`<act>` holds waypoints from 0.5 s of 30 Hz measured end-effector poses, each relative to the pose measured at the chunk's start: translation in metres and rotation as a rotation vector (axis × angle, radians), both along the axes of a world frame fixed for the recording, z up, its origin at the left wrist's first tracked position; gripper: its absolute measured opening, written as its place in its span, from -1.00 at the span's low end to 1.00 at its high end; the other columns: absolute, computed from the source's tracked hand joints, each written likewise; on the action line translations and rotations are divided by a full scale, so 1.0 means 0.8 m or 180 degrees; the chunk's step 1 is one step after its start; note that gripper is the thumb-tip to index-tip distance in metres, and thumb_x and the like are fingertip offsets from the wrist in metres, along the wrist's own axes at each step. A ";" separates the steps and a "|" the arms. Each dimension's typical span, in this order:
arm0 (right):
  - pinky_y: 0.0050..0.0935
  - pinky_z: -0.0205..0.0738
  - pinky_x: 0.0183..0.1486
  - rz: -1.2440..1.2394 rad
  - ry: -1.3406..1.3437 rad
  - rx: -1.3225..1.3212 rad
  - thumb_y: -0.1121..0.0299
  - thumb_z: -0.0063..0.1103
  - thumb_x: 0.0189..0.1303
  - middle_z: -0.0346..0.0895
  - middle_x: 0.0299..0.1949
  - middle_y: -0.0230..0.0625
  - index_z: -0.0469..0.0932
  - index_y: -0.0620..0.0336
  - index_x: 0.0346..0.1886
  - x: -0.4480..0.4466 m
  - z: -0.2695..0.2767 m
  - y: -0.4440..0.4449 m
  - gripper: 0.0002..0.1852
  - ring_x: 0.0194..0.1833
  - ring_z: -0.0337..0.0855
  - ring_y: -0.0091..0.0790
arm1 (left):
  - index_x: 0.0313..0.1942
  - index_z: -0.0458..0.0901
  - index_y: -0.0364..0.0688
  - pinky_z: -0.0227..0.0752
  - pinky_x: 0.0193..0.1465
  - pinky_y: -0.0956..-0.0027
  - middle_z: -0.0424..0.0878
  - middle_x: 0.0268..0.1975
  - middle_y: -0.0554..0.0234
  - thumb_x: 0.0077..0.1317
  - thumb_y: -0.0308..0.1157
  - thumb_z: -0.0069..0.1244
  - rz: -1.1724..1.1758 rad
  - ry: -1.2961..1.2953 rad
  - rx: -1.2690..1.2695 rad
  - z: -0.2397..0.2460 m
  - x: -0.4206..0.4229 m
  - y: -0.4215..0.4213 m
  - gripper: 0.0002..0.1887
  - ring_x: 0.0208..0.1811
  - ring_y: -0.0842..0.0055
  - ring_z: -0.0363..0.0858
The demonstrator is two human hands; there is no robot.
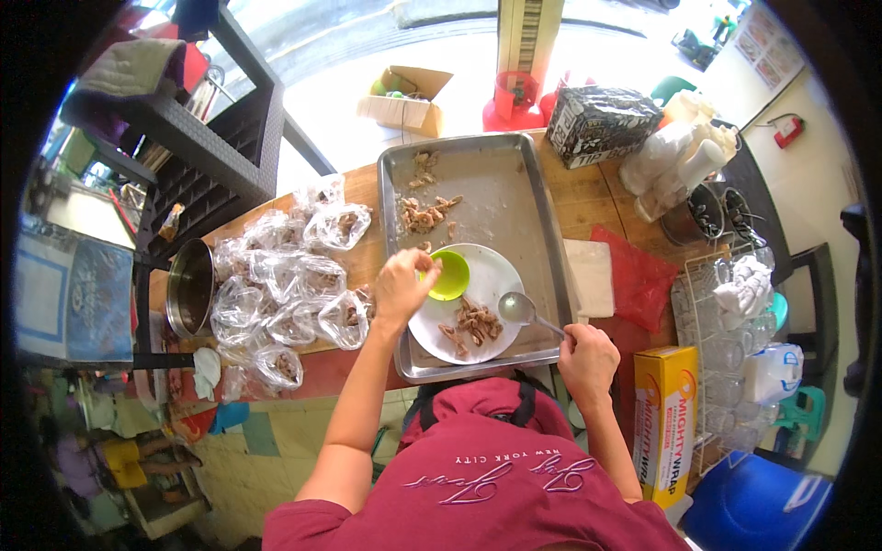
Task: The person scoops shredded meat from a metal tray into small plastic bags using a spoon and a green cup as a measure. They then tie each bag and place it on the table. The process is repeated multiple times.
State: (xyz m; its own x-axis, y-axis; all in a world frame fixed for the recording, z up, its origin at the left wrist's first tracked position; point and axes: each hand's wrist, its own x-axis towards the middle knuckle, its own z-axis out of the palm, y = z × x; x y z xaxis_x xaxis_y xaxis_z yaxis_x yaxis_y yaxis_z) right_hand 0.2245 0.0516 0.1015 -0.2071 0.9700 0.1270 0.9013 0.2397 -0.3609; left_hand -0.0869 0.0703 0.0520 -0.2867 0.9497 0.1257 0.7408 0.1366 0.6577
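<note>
My left hand (406, 284) holds the rim of a small lime-green bowl (452, 275) over the upper left part of a white plate (428, 324). Brown meat strips (478, 322) lie on the plate's lower part. In my right hand (588, 355) is the handle of a metal spoon (518, 308), its bowl over the plate's right side. The plate rests in a large metal tray (482, 200), where more meat pieces (424, 215) lie at the upper left. Left of the tray, several clear plastic bags of meat (293, 272) stand close together.
A metal pot (189, 289) borders the bags. Right of the tray are folded white sheets (590, 279), a red plastic bag (634, 279), a yellow wrap box (665, 420) and a wire rack of glasses (699, 330). A black patterned box (598, 124) stands behind; a person (124, 463) is at far lower left.
</note>
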 end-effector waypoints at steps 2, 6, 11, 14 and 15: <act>-0.19 0.48 -0.21 -0.0043 0.0051 -0.0005 0.43 0.21 0.06 0.62 -0.38 -0.24 0.65 0.16 -0.36 0.000 0.000 -0.002 -0.91 -0.28 0.61 -0.14 | -0.29 0.68 -0.17 0.50 -0.06 0.19 0.70 -0.27 0.10 0.15 -0.26 0.22 0.0087 0.0215 0.0075 -0.005 -0.019 0.025 -0.79 -0.15 0.20 0.65; -0.20 0.48 -0.20 -0.0137 0.0034 -0.0013 0.43 0.21 0.07 0.62 -0.37 -0.24 0.65 0.16 -0.34 0.004 0.000 -0.005 -0.90 -0.28 0.61 -0.14 | -0.20 0.71 -0.15 0.49 0.05 0.17 0.68 -0.13 0.04 0.17 -0.33 0.17 0.0115 0.0599 0.0168 -0.020 -0.044 0.073 -0.80 -0.04 0.16 0.61; -0.20 0.48 -0.21 -0.0330 0.0066 -0.0019 0.43 0.21 0.08 0.62 -0.37 -0.25 0.66 0.17 -0.33 0.012 -0.001 -0.010 -0.90 -0.28 0.61 -0.15 | -0.19 0.74 -0.12 0.48 0.11 0.18 0.70 -0.11 0.08 0.15 -0.38 0.17 0.0239 0.0551 0.0033 -0.041 -0.058 0.141 -0.80 -0.03 0.19 0.63; -0.20 0.48 -0.21 -0.0453 0.0115 0.0044 0.43 0.21 0.08 0.62 -0.38 -0.25 0.66 0.17 -0.33 0.017 0.001 -0.014 -0.90 -0.28 0.61 -0.15 | -0.23 0.75 -0.08 0.53 0.04 0.17 0.69 -0.15 0.07 0.17 -0.40 0.14 0.0459 0.0565 0.0013 -0.049 -0.066 0.174 -0.84 -0.05 0.17 0.62; -0.20 0.48 -0.21 -0.0501 0.0113 0.0031 0.43 0.21 0.08 0.62 -0.38 -0.25 0.66 0.17 -0.33 0.018 0.001 -0.015 -0.90 -0.28 0.61 -0.15 | -0.24 0.76 -0.08 0.53 0.03 0.17 0.70 -0.17 0.07 0.17 -0.40 0.14 0.0545 0.0503 0.0009 -0.051 -0.068 0.186 -0.85 -0.06 0.17 0.63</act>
